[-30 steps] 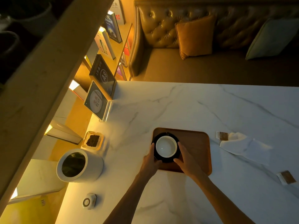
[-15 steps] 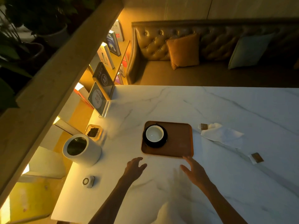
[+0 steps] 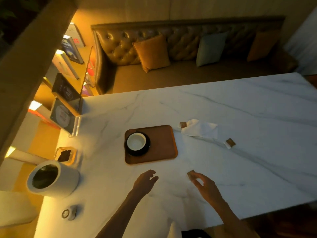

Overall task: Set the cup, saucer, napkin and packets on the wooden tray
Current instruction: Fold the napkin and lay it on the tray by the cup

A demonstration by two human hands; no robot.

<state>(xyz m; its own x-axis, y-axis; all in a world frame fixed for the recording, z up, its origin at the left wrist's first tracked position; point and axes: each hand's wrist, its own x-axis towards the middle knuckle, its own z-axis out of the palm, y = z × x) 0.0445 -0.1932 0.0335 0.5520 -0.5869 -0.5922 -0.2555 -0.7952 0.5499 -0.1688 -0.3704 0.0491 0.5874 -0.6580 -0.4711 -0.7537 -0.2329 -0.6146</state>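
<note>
A white cup (image 3: 136, 141) stands on a black saucer (image 3: 138, 151) at the left end of the wooden tray (image 3: 161, 146). A crumpled white napkin (image 3: 201, 129) lies on the marble right of the tray, apart from it. One brown packet (image 3: 183, 124) lies at the napkin's left end, another packet (image 3: 230, 143) to its lower right. My right hand (image 3: 205, 185) is below the tray's right corner, its fingertips pinching a third packet (image 3: 191, 174) low over the table. My left hand (image 3: 145, 181) hovers below the tray with fingers spread and nothing in it.
A white cylinder pot (image 3: 52, 179) stands near the table's left edge, a small glass dish (image 3: 66, 155) with dark contents behind it. A small round device (image 3: 68, 214) lies at the near left. An acrylic sign stand (image 3: 63, 115) is at the far left corner. A tufted sofa (image 3: 171, 48) runs behind the table.
Both hands let go of the saucer and drew back toward me, leaving cup and saucer on the tray. My right hand now has a packet at its fingertips. The camera view tilted.
</note>
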